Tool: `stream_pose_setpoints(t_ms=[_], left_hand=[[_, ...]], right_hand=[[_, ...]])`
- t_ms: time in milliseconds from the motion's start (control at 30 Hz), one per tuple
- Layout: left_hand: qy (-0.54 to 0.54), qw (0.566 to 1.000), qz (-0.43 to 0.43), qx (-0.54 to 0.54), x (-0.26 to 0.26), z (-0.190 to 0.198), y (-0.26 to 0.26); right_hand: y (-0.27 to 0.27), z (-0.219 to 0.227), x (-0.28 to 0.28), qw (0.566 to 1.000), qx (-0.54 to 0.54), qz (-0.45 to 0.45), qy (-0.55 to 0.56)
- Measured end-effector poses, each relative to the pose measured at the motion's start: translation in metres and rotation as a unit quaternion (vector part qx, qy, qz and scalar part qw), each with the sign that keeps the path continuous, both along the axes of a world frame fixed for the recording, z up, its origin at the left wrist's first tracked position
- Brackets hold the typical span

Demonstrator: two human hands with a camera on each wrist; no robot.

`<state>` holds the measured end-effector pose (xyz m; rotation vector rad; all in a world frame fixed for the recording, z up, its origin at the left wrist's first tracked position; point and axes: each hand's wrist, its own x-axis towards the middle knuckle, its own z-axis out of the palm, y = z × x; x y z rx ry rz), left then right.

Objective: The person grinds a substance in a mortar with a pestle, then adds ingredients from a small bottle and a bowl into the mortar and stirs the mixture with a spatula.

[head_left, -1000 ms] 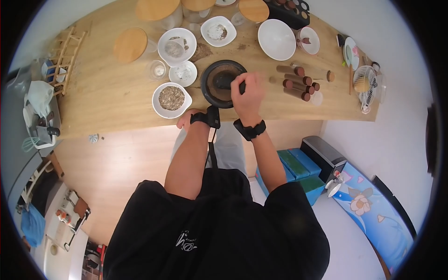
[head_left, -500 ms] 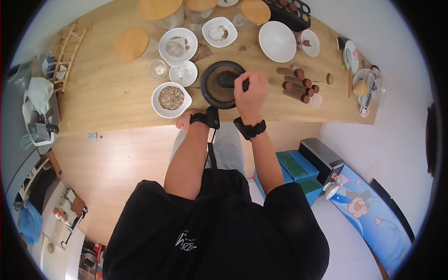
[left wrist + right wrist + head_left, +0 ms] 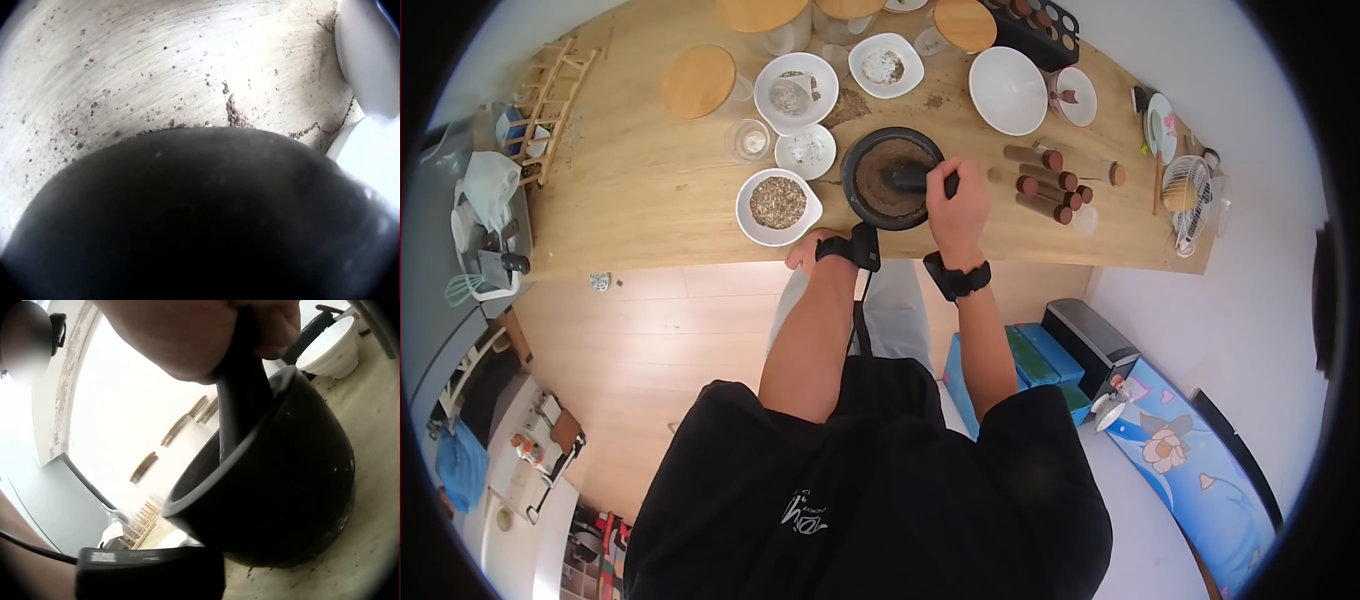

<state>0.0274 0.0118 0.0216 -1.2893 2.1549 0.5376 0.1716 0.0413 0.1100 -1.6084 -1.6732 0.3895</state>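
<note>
My right hand [image 3: 958, 205] grips the upper end of a black pestle [image 3: 912, 180], which leans inside a dark stone mortar [image 3: 852, 200]. Brown ground powder [image 3: 890, 160] lines the mortar's inside. In the right wrist view the fingers wrap round the pestle [image 3: 240, 394] above the mortar's rim [image 3: 206, 487], and its lower end is hidden inside. My left hand [image 3: 805, 248] rests at the table's front edge, partly covered by its wrist camera. It lies just below a white spouted bowl of coarse seeds [image 3: 778, 203]. The mortar's dark side [image 3: 187, 206] fills the left wrist view.
White bowls with powder [image 3: 805, 152] stand left of and behind the mortar. Brown-capped tubes [image 3: 1055, 180] lie to the right, near a large white bowl [image 3: 1008, 92]. Wooden-lidded jars [image 3: 700, 82] line the back. A wire whisk [image 3: 1185, 190] lies far right. Brown crumbs [image 3: 234, 112] dot the table.
The whole head view has shifted slightly, with the table things a little farther right. My right hand keeps its grip while the pestle's angle in the mortar changes a little. My left hand stays put.
</note>
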Motion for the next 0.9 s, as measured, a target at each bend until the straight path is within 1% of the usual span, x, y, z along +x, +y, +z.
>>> stream_pose_setpoints(t_ms=[33,100,167,200,233,267,300,333,367,400,433,467,500,533,567,633,667,733,767,833,867,900], left_hand=[[0.002,1.000,0.003,0.001,0.000,0.004,0.002],[0.005,1.000,0.006,0.006,-0.001,0.014,0.006],[0.004,1.000,0.003,0.021,-0.001,0.016,0.004],[-0.007,0.999,-0.036,0.017,0.001,0.004,0.001],[-0.009,0.999,-0.035,0.019,0.000,-0.015,-0.008],[-0.066,0.995,-0.065,0.048,-0.002,-0.045,-0.021],[-0.094,0.991,-0.077,0.063,-0.002,-0.044,-0.019],[-0.121,0.985,-0.091,0.078,-0.003,-0.043,-0.018],[-0.094,0.989,-0.105,0.039,-0.001,-0.010,-0.004],[-0.080,0.990,-0.113,0.018,-0.001,-0.009,-0.006],[-0.066,0.990,-0.121,-0.003,-0.002,-0.006,-0.007],[-0.062,0.996,-0.059,0.003,-0.003,-0.036,-0.018],[-0.061,0.998,-0.028,0.008,-0.003,-0.042,-0.018],[-0.060,0.998,0.004,0.011,-0.002,-0.047,-0.018],[-0.014,0.998,0.043,0.036,-0.002,-0.035,-0.012],[0.030,0.994,0.082,0.061,-0.001,-0.023,-0.003],[0.033,0.996,0.073,0.046,-0.001,-0.023,-0.003],[0.031,0.997,0.064,0.035,-0.002,-0.021,-0.005],[0.028,0.998,0.058,0.030,-0.002,-0.023,-0.006],[0.026,0.998,0.048,0.022,-0.001,-0.027,-0.009],[0.025,0.998,0.046,0.020,-0.001,-0.028,-0.009],[0.027,0.998,0.045,0.019,-0.002,-0.028,-0.008]], right_hand=[[0.003,-0.002,0.000,0.999,0.020,-0.043,0.003],[0.000,0.002,-0.007,0.999,0.031,-0.035,-0.008],[-0.007,0.005,-0.012,0.999,-0.034,0.031,-0.007],[-0.005,0.005,-0.010,0.999,-0.033,0.030,-0.008],[-0.003,0.006,-0.005,0.999,-0.040,0.025,0.008],[-0.001,0.007,-0.002,0.998,-0.047,0.020,0.023],[0.000,0.005,-0.001,0.998,-0.046,0.021,0.021],[0.002,0.003,-0.001,0.999,-0.017,-0.025,0.026],[0.003,-0.002,-0.002,0.997,0.010,-0.069,0.031],[-0.001,-0.007,-0.005,0.998,0.012,-0.064,0.007],[-0.006,-0.009,-0.004,0.998,0.012,-0.064,0.008],[-0.009,-0.005,-0.005,1.000,-0.009,-0.017,0.012],[-0.010,-0.002,-0.005,0.999,-0.029,0.029,0.015],[-0.007,0.004,-0.001,0.999,-0.044,0.030,-0.003],[-0.004,0.005,0.000,0.999,-0.043,0.031,-0.006],[0.006,0.004,0.001,0.999,-0.006,-0.042,-0.013],[0.007,0.001,-0.003,0.999,-0.005,-0.041,-0.014],[0.002,-0.004,-0.013,1.000,0.024,-0.010,-0.004],[0.002,0.000,-0.011,1.000,0.026,-0.014,-0.007],[0.002,0.007,-0.005,0.998,-0.056,0.032,0.000],[0.004,0.006,-0.001,0.997,-0.071,-0.007,0.000],[0.003,0.005,-0.001,0.998,-0.068,-0.008,-0.002]])
